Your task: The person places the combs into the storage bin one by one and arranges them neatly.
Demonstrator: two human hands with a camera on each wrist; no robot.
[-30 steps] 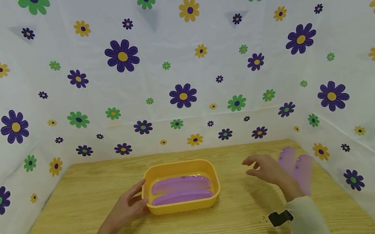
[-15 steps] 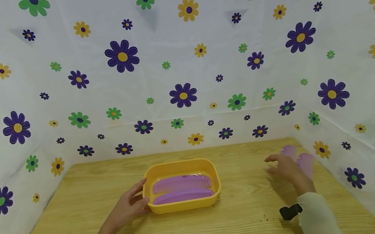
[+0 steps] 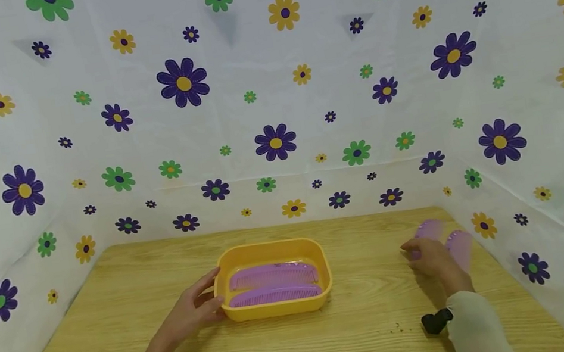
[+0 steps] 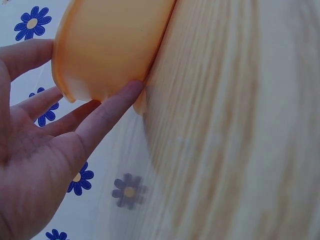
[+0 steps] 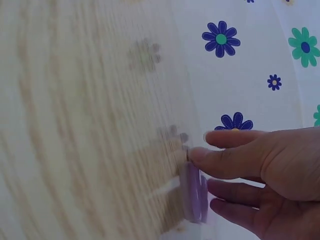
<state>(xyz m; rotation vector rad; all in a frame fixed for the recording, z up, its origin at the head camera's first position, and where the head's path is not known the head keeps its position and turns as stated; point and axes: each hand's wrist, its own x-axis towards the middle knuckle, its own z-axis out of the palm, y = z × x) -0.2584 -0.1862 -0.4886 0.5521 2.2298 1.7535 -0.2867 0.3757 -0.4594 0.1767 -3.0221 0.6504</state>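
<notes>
A yellow plastic box (image 3: 279,308) stands near the middle of the table, holding one purple comb (image 3: 273,276) behind another purple comb (image 3: 275,295). My left hand (image 3: 190,309) touches the box's left end from outside, its thumb and fingers spread and fairly straight; the left wrist view shows the thumb against the wall. At the right, my right hand (image 3: 434,260) pinches a purple comb (image 3: 429,230) between thumb and fingers. In the right wrist view that comb (image 5: 194,195) appears edge-on, partly hidden by the fingers. Another purple comb (image 3: 460,246) lies just right of the hand, partly covered by it.
The wooden table (image 3: 306,347) is bordered by white cloth walls (image 3: 270,93) printed with flowers, at the back and both sides. Small dark specks (image 3: 397,327) lie on the table left of the right wrist. Each wrist wears a black camera (image 3: 436,321).
My right hand has moved right to the loose combs and now pinches the left one, which has shifted slightly leftward. The left hand and the box have stayed in place.
</notes>
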